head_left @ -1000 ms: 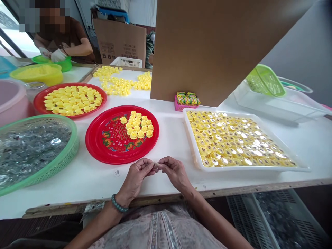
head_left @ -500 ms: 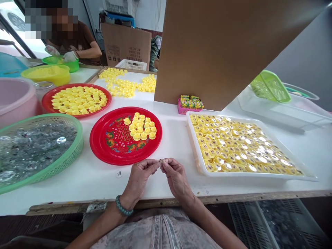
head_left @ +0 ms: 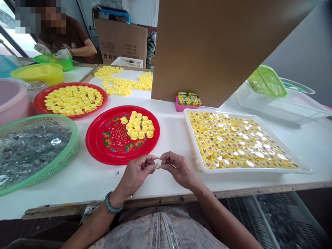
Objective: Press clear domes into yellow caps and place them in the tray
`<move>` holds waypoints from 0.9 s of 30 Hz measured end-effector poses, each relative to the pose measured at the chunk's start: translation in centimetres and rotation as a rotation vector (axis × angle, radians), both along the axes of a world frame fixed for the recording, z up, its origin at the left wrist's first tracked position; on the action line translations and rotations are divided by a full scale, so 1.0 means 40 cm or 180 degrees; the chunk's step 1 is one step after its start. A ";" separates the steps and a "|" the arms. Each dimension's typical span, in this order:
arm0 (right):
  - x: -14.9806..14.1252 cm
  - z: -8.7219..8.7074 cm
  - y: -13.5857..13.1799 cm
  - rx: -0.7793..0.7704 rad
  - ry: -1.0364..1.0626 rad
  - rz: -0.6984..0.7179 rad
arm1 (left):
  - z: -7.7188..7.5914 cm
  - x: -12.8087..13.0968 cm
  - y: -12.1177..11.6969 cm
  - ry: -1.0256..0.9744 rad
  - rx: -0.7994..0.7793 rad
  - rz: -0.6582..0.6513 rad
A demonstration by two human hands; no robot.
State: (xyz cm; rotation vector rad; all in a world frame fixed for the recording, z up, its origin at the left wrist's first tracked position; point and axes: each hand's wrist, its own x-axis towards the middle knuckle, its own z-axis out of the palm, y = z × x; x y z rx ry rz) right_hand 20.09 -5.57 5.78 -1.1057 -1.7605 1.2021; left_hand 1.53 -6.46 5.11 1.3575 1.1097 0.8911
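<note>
bare left hand (head_left: 135,173), bare right hand (head_left: 181,170): fingertips close together by near edge of white desk (head_left: 77,188), pinch undeterminable; round red plastic tray (head_left: 96,129) just beyond, presumably for reach.

Glossy red plastic tray (head_left: 94,147); matt brown cardboard panel (head_left: 197,52); rough wooden table edge (head_left: 176,200) (white tabletop (head_left: 171,128) smooth).

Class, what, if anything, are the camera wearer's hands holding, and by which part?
It cannot be told: the left hand and right hand are close together, and anything pinched between them is too small to make out.
</note>
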 end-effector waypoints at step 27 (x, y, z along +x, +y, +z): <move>-0.067 -0.048 -0.028 0.0941 -0.0358 -0.0689 | -0.040 0.022 -0.008 -0.1066 -0.0547 0.0880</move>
